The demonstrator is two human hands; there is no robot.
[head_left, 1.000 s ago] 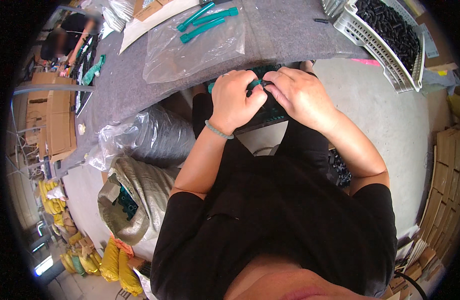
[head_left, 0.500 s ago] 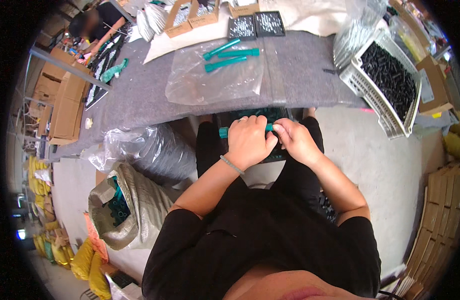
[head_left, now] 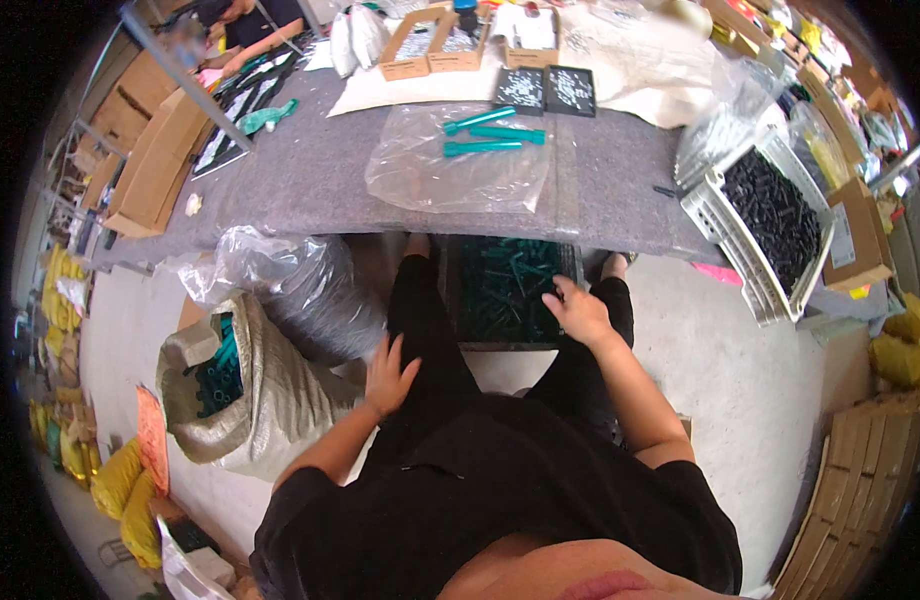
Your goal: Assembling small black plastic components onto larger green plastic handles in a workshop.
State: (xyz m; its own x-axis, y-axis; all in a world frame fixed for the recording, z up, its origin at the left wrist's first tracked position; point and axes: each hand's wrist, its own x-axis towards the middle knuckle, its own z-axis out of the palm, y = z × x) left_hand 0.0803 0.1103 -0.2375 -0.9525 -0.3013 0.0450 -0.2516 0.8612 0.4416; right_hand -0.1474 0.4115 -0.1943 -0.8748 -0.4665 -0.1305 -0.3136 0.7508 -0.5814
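Note:
My left hand (head_left: pixel 388 378) is over my left thigh, its fingers spread and nothing in them. Over the right side of a dark crate (head_left: pixel 505 346) is my right hand (head_left: pixel 580 312), its fingers bent and apart, with nothing visible in them. Many teal plastic tubes (head_left: pixel 500 285) lie loose in this crate, between my legs and below the table edge. On the table, several teal tubes with wider ends (head_left: pixel 482 147) rest on a flat clear plastic bag (head_left: pixel 410 178).
An open woven sack (head_left: pixel 285 420) holding teal pieces stands at left, beside a filled clear bag (head_left: pixel 315 300). A white basket (head_left: pixel 715 205) of black pieces is at right. Trays (head_left: pixel 570 92) and cartons (head_left: pixel 408 68) line the table's back. Another person (head_left: pixel 250 30) works far left.
The teal tube that both hands held is no longer in them. My left hand has moved down left to my thigh; my right hand has moved lower. The view has shifted slightly.

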